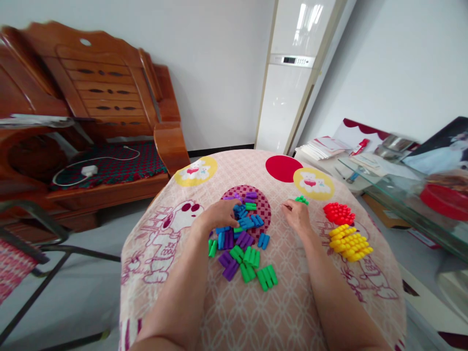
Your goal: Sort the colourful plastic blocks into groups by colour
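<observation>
My left hand (222,214) reaches over a pile of plastic building pieces, thumb and fingers apart around blue pieces (241,211). Its fingertips touch the pile; no held piece shows. Purple pieces (244,239) and green pieces (251,256), made of short joined tubes, lie loosely nearer to me. To the right, my right hand (297,214) hovers low over the cloth with its fingertips pinched together; anything between them is too small to make out. Just beyond it sits a small green group (302,200). Red pieces (339,213) and yellow pieces (350,243) are grouped in rows farther right.
A patterned cloth (288,292) covers the round table. Behind on the left stands a wooden bench (106,92) with a white charger (89,170). A glass shelf (395,185) and papers (323,147) flank the right edge. A metal-framed chair (66,249) is at left.
</observation>
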### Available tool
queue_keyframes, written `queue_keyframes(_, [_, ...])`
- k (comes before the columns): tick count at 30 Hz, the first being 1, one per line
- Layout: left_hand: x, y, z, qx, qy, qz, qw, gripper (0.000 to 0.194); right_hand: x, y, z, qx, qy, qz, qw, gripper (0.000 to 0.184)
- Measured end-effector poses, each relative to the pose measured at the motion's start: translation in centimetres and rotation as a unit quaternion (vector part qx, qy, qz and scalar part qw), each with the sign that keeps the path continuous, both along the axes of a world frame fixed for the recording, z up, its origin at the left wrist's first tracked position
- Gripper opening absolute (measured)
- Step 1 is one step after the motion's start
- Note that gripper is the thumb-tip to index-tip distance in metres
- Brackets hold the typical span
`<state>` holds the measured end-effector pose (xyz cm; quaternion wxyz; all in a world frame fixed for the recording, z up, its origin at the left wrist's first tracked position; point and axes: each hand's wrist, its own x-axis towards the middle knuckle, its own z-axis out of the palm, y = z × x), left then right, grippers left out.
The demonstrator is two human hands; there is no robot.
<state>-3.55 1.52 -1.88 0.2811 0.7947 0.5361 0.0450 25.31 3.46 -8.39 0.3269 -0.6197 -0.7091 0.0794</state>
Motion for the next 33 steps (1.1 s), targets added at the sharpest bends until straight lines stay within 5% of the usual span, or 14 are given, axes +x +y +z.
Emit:
queue_keyframes(5, [1.4,-0.2,-0.4,0.008,-0.004,-0.042,0.999,0.092,-0.1,-0.2,0.5,-0.007,0.018,0.005,1.0,0.023])
queue_keyframes(9, [1.1,0.0,-0.4,0.02,-0.052,-0.051,0.997,0.084,-0.3,-0.5,1.1,-0.041,0.11,0.028,0.993,0.023])
queue_keyframes(15, [0.4,0.4,0.1,0.067,-0.184,0.045,0.98,0.049,-1.9,-1.6,2.7,-0.189,0.262,0.168,0.932,0.029])
queue_keyframes(22, [4.6,-0.1,-0.4,0.087,-0.307,0.02,0.947,0.026,-4.1,-2.3,3.4,-0.229,0.356,0.247,0.871,0.037])
queue_keyframes(26, [4.8,-0.1,-0.1,0.12,-0.287,0.056,0.949,0.036,-2.1,-1.3,3.3,-0.159,0.384,0.168,0.894,0.038])
queue_keyframes(29, [2.8,0.3,0.4,0.16,-0.253,0.119,0.947,0.037,1.3,-0.3,3.6,-0.049,0.383,0.02,0.922,0.036])
queue_keyframes(33, [-0.6,1.0,0.4,0.184,-0.221,0.198,0.937,0.033,5.3,0.1,4.1,0.068,0.176,-0.198,0.962,0.028])
